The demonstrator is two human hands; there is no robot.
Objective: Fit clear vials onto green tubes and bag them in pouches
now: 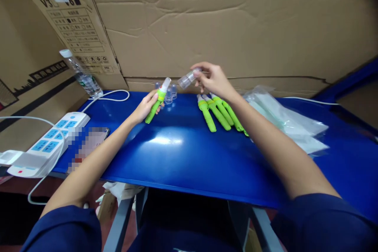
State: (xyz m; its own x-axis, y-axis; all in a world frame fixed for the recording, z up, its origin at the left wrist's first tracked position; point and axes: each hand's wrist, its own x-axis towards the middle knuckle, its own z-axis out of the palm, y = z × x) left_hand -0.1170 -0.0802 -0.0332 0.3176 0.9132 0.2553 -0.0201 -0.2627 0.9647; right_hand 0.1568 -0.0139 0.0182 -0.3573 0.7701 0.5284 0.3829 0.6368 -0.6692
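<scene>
Your left hand grips a green-handled white-tipped tool tilted upward, while your right hand pinches a clear plastic cap level with its tip, close enough to meet.

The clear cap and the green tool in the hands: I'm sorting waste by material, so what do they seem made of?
The clear cap in the right hand looks like transparent hard plastic: see-through and glossy. The green tool in the left hand looks like moulded plastic with a matte lime handle, possibly rubbery, and a white tip; the picture cannot settle that.
</scene>
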